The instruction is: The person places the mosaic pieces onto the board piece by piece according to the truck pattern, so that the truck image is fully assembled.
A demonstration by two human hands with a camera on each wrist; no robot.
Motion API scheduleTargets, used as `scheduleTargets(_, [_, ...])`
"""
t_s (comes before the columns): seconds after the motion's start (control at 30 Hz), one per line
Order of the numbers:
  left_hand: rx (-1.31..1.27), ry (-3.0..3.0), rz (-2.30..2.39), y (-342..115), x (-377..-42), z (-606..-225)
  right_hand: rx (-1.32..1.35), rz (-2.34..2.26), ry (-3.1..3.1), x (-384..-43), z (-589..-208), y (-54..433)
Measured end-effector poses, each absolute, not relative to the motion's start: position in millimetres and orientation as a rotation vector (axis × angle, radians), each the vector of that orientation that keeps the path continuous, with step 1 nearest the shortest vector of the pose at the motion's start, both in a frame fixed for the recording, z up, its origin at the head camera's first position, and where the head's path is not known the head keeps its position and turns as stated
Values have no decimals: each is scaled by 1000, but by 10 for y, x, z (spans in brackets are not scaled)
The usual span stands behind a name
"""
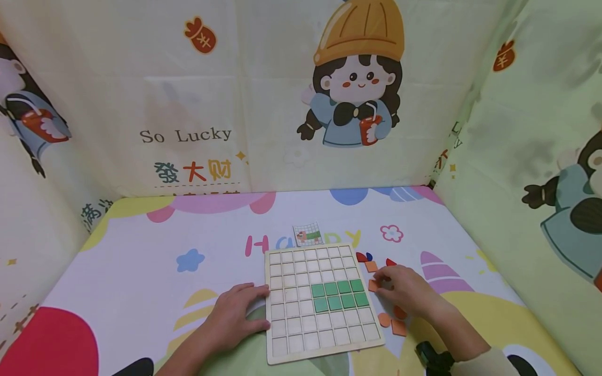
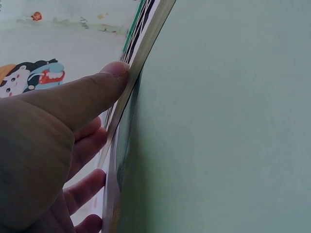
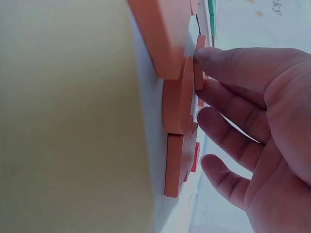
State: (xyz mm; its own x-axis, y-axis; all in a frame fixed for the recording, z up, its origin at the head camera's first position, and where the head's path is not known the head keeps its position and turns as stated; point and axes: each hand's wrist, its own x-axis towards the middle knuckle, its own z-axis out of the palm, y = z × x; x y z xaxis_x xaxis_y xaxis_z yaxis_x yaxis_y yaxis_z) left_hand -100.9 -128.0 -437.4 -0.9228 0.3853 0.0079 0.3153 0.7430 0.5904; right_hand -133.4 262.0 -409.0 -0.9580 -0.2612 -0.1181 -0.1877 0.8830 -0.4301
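A wooden grid board (image 1: 291, 326) lies in front of me, with several green square tiles (image 1: 334, 303) in two rows on its right side. My left hand (image 1: 233, 315) rests at the board's left edge, thumb and fingertips touching its rim. In the left wrist view the thumb (image 2: 109, 80) lies against that edge. Just right of the board, my right hand (image 1: 410, 290) pinches an orange square tile (image 3: 199, 63) between thumb and index finger. The other fingers are spread. More orange pieces, a round one (image 1: 384, 319) and a square one (image 1: 398, 328), lie below this hand.
Behind the board lies a small picture card (image 1: 308, 235) with a gridded pattern. Red pieces (image 1: 361, 257), a blue piece (image 1: 369, 256) and an orange square (image 1: 371, 266) lie by the board's upper right corner. Printed cloth (image 1: 263, 104) walls in the table.
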Motion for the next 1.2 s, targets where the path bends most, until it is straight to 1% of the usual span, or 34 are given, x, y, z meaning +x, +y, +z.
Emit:
scheduleTargets(0.3, [571,2829,936,-1280,-1009,-4372,-357,-547,2942,-1344,-4114,2618])
scheduleTargets(0.57, [547,2819,930,-1275,-1006,-4363,-363,-591,2950,-1333,-4067,2589])
scheduleTargets(1.03, [559,2829,920,-1271,-1020,-4377,-602,-591,3006,-1267,-3980,2437])
scheduleTargets(1.2, [548,2819,917,-1267,-1024,-4377,-636,-583,3019,-1227,-3971,2347])
